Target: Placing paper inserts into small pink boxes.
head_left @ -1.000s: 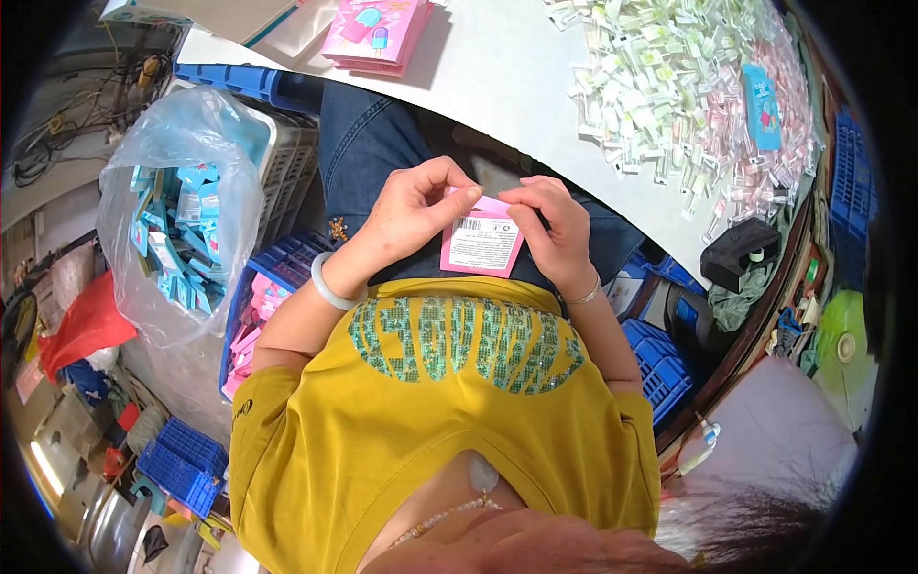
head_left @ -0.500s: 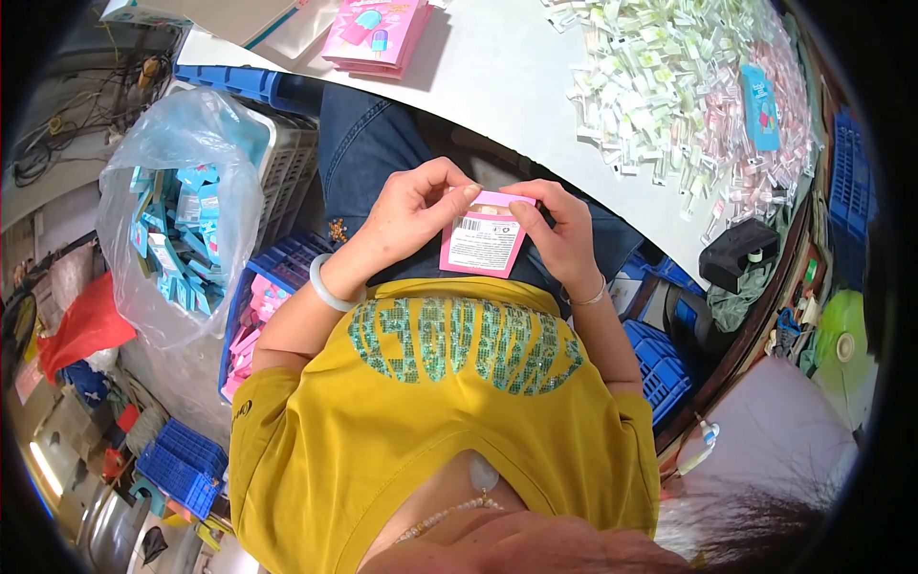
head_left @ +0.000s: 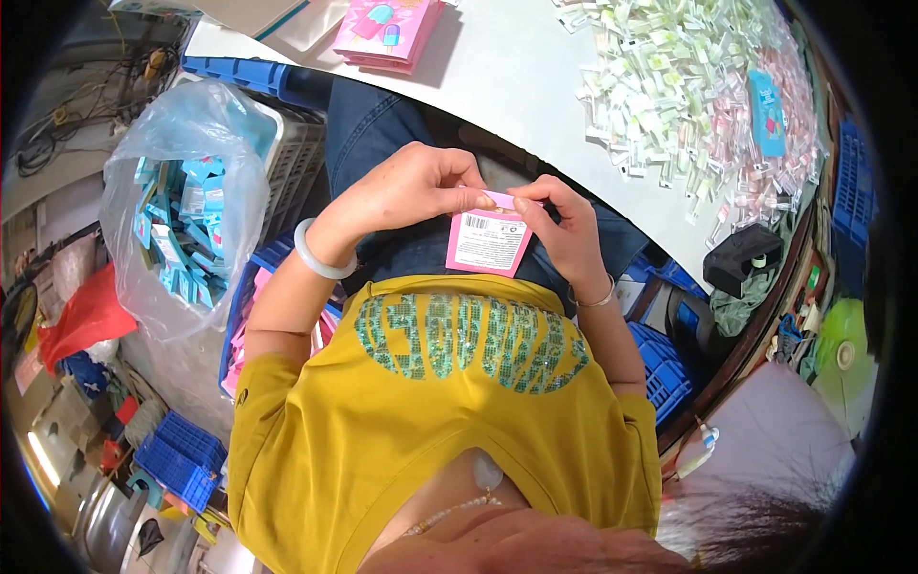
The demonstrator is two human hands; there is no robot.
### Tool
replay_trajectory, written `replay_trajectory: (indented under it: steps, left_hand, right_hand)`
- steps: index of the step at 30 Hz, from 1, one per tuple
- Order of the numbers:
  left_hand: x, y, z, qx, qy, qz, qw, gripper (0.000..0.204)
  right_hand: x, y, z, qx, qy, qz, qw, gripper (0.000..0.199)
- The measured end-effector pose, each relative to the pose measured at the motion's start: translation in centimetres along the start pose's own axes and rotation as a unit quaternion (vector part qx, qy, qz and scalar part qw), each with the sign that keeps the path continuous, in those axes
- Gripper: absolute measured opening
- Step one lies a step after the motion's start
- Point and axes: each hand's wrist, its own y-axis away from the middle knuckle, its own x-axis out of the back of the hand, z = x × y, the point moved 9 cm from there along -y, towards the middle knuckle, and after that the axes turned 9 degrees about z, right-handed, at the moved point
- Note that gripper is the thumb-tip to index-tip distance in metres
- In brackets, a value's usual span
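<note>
Above my lap, both hands pinch the upper edge of a small pink box (head_left: 486,247), whose white printed label faces up. My left hand (head_left: 421,191) has its thumb and fingertips at the top left corner. At the top right corner my right hand (head_left: 562,222) grips with thumb and forefinger. The thumbs press near the top flap, and the fingers partly hide the opening. Beyond my hands, a stack of pink packs with ice-pop pictures (head_left: 390,33) lies on the white table (head_left: 516,72).
Small clear tubes with green and pink contents (head_left: 660,105) heap on the table's right, with a blue packet (head_left: 767,113) on top. Left stands a clear bag (head_left: 129,239) of blue boxes (head_left: 182,230) beside a white crate (head_left: 289,158). A black device (head_left: 741,258) sits right.
My left hand's thumb and fingers have shifted slightly right along the pink box's top edge. The opening visible there earlier is now more covered. The whole view has shifted slightly.
</note>
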Motion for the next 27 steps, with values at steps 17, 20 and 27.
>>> replay_trajectory:
  steps: [17, 20, 27]
  left_hand:
    - [-1.7, 0.8, -1.3, 0.062, 0.206, -0.018, 0.976, 0.018]
    - [-2.3, 0.7, -2.1, 0.117, 0.267, -0.017, 0.956, 0.01]
    - [-3.4, 0.9, -2.1, 0.141, 0.29, -0.007, 0.946, 0.013]
  right_hand:
    - [0.9, 0.4, 0.5, 0.05, -0.007, 0.055, 0.997, 0.026]
    - [0.8, 0.3, 0.1, 0.069, 0.012, 0.055, 0.996, 0.023]
    - [0.7, -0.1, -0.7, 0.06, 0.0, 0.031, 0.998, 0.032]
